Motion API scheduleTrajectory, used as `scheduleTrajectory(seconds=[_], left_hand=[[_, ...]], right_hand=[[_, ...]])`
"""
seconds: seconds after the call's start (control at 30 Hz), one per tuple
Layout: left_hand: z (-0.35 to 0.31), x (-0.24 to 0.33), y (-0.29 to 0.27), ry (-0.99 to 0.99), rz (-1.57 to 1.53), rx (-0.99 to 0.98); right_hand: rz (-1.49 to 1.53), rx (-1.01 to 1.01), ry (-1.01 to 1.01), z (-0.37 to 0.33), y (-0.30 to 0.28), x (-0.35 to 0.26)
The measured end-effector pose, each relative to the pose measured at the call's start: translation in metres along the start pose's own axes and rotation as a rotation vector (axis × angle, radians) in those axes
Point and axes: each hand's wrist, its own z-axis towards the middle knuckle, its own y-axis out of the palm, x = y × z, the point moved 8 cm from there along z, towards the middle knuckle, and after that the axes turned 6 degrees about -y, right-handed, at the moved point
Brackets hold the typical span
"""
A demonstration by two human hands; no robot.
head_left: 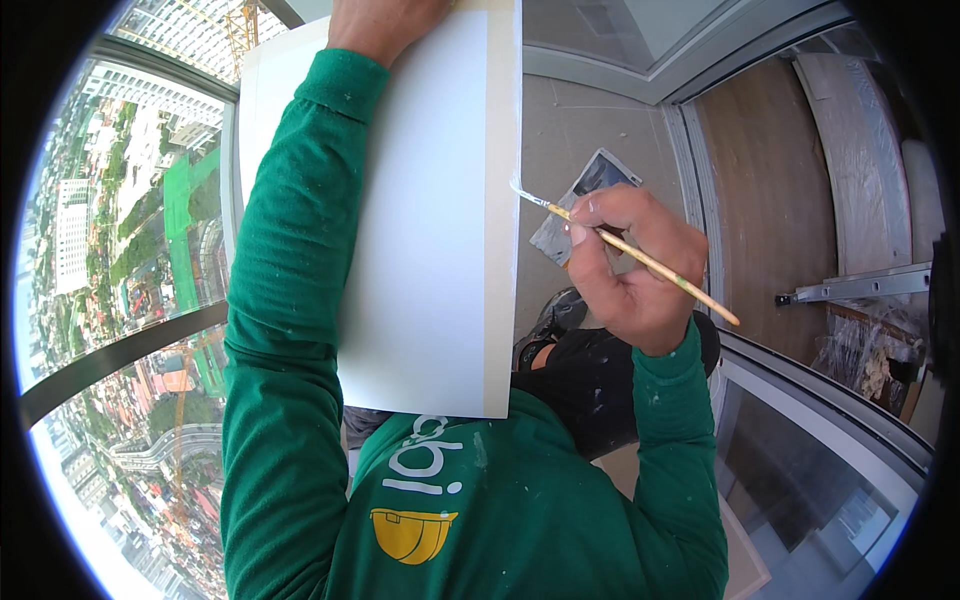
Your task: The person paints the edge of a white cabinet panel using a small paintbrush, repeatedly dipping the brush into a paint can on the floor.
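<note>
Your right hand (648, 292) grasps a thin paintbrush (650, 264) pencil-fashion, thumb and fingers pinching the wooden handle, its blunt end sticking out past your palm. Just left of that hand, the whitened bristles appear to meet the long right edge of the white panel (425, 230), beside the beige strip (499, 250) that runs along it. Your left hand (390, 25) is at the panel's far part, ahead and left of your right; its fingers run out of view, so I cannot tell whether they grip or merely rest there. From that hand the panel stretches back toward your green shirt (540, 490) (pale specks dot the cloth). Beyond your right hand, partly hidden by it, a greyish flat piece (602, 170) lies on the floor (570, 110); a dark shoe (562, 308) shows just to the hand's lower left. Well to its right, a metal rail (865, 286) sits near brown boards (755, 170). Left of your left forearm, a window (150, 210) overlooks a city.
</note>
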Motion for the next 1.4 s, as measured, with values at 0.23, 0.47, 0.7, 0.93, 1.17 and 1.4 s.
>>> scheduleTrajectory(seconds=[0.23,0.47,0.7,0.93,1.17,1.4], left_hand=[[-0.003,0.0,-0.002,0.005,-0.016,0.012],[-0.002,0.002,0.0,-0.018,-0.021,-0.002],[-0.002,0.002,-0.001,-0.006,-0.024,0.011],[-0.002,-0.001,-0.001,-0.017,-0.027,-0.012],[-0.002,-0.002,-0.002,-0.047,-0.007,-0.01],[-0.002,-0.001,-0.002,-0.03,-0.005,-0.006]], right_hand=[[0.063,-0.024,0.058,0.0,-0.005,-0.004],[0.04,0.022,0.087,0.003,-0.002,0.007],[0.008,0.09,0.045,0.004,-0.002,0.013],[0.016,0.101,-0.029,0.003,0.001,0.011],[-0.028,-0.016,-0.039,0.005,0.003,-0.005],[0.056,-0.085,-0.019,0.003,0.002,-0.01]])
